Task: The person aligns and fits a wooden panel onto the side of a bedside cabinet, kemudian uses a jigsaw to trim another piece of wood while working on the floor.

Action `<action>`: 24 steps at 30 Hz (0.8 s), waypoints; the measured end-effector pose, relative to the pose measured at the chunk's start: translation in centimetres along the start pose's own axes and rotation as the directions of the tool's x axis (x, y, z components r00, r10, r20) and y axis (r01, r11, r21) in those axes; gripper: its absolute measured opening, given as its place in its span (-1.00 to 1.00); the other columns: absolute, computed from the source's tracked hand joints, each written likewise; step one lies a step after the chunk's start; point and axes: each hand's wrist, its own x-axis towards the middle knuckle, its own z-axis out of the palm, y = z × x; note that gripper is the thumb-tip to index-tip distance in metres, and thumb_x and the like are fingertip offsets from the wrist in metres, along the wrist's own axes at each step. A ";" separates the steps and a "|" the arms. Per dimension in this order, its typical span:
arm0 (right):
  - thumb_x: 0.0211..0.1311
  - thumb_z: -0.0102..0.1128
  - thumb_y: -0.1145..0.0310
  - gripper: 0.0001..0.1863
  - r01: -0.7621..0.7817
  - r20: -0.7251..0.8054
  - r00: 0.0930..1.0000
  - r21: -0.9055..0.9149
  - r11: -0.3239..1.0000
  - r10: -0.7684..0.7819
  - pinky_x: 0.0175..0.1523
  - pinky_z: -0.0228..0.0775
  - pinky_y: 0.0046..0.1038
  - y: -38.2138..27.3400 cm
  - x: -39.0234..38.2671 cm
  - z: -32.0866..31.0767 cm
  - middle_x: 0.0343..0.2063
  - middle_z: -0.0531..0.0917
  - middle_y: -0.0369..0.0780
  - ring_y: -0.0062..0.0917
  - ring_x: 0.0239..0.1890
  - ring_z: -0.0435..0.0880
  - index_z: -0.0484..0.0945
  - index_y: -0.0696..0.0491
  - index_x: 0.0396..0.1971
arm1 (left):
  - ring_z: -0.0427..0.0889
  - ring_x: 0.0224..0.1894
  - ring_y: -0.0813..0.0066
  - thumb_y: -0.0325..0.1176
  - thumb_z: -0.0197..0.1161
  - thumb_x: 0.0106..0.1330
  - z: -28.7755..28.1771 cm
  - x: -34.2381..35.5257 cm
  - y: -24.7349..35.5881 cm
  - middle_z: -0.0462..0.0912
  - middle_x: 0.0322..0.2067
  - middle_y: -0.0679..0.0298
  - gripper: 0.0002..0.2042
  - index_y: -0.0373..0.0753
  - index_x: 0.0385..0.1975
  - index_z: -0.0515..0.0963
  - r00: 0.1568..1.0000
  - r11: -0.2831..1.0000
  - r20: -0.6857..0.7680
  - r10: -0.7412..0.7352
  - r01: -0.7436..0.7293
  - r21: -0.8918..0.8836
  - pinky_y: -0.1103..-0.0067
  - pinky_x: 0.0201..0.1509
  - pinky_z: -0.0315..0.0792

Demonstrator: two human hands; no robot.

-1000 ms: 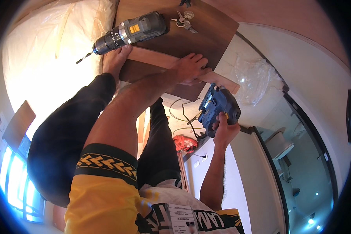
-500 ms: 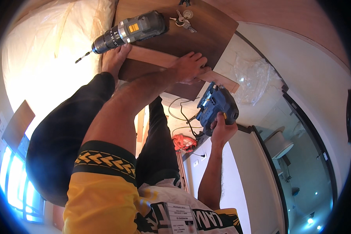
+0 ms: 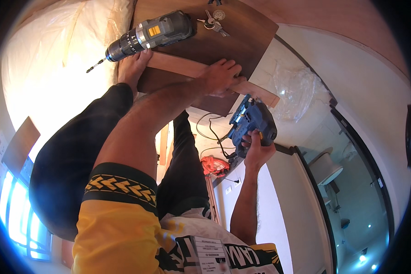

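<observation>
A narrow wooden strip lies across a dark brown board, its right end sticking out past the board's edge. My left hand presses down over the strip near that edge, fingers curled around it. My bare foot rests at the strip's left end. In my right hand is a blue jigsaw, gripped by its handle. The jigsaw's base is up against the near side of the overhanging end; the blade cannot be made out.
A cordless drill with a bit lies on the board, beside some keys. Plastic sheeting is on the floor at right. Cables and an orange-red bundle sit below. A plastic-wrapped piece stands at left.
The view has shifted very slightly. Both hands, the strip and the jigsaw keep nearly the same places relative to each other.
</observation>
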 end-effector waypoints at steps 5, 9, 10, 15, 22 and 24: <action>0.33 0.32 0.42 -0.74 -0.045 0.053 0.997 -0.030 0.999 0.047 -0.53 0.58 -0.54 -0.3 0.5 -0.5 -0.36 0.76 -0.12 -0.45 -0.51 0.78 0.64 0.31 -0.12 | 0.42 0.10 0.23 -0.06 0.49 0.13 0.2 -0.2 -0.2 0.44 -0.04 0.27 -0.37 0.10 0.28 0.56 1.000 1.000 -0.024 -0.005 0.004 -0.026 0.32 0.18 0.40; 0.34 0.33 0.42 -0.77 -0.048 0.066 0.997 -0.036 0.998 0.050 -0.56 0.50 -0.56 0.4 0.5 -0.9 -0.40 0.74 -0.16 -0.49 -0.54 0.74 0.66 0.29 -0.15 | 0.42 0.10 0.23 -0.07 0.49 0.12 0.2 -0.1 -0.1 0.44 -0.05 0.26 -0.37 0.10 0.28 0.56 1.000 1.000 -0.014 -0.006 0.006 -0.026 0.32 0.17 0.40; 0.34 0.33 0.42 -0.78 -0.047 0.040 0.998 -0.027 0.999 0.048 -0.56 0.50 -0.56 -0.1 0.3 -0.5 -0.41 0.74 -0.16 -0.49 -0.56 0.74 0.66 0.28 -0.16 | 0.42 0.09 0.23 -0.07 0.49 0.12 0.2 -0.1 0.0 0.44 -0.05 0.26 -0.37 0.10 0.27 0.56 1.000 1.000 -0.020 -0.003 0.002 -0.023 0.32 0.17 0.40; 0.34 0.33 0.42 -0.80 0.022 -0.027 0.999 0.031 0.999 -0.021 -0.58 0.46 -0.56 -0.7 -0.1 0.7 -0.46 0.73 -0.18 -0.53 -0.60 0.70 0.67 0.27 -0.21 | 0.42 0.11 0.22 -0.06 0.49 0.09 0.2 0.0 -0.2 0.44 -0.03 0.26 -0.36 0.09 0.27 0.57 1.000 1.000 -0.009 -0.004 0.004 -0.023 0.31 0.19 0.40; 0.33 0.32 0.43 -0.83 0.015 0.004 1.000 -0.048 0.999 -0.015 -0.58 0.44 -0.55 0.8 0.1 -0.3 -0.47 0.71 -0.20 -0.56 -0.63 0.66 0.65 0.25 -0.27 | 0.42 0.13 0.21 -0.02 0.50 0.09 0.0 -0.1 -0.1 0.43 -0.02 0.25 -0.33 0.10 0.29 0.56 1.000 0.999 -0.005 0.000 0.000 -0.035 0.28 0.22 0.40; 0.32 0.32 0.43 -0.84 0.019 -0.007 1.000 -0.022 1.000 -0.019 -0.59 0.42 -0.54 0.5 -0.1 -0.1 -0.51 0.69 -0.22 -0.58 -0.65 0.62 0.63 0.24 -0.31 | 0.42 0.12 0.22 -0.03 0.50 0.09 0.0 -0.1 -0.1 0.43 -0.03 0.25 -0.34 0.11 0.29 0.55 1.000 1.000 0.000 -0.007 0.007 -0.019 0.28 0.22 0.40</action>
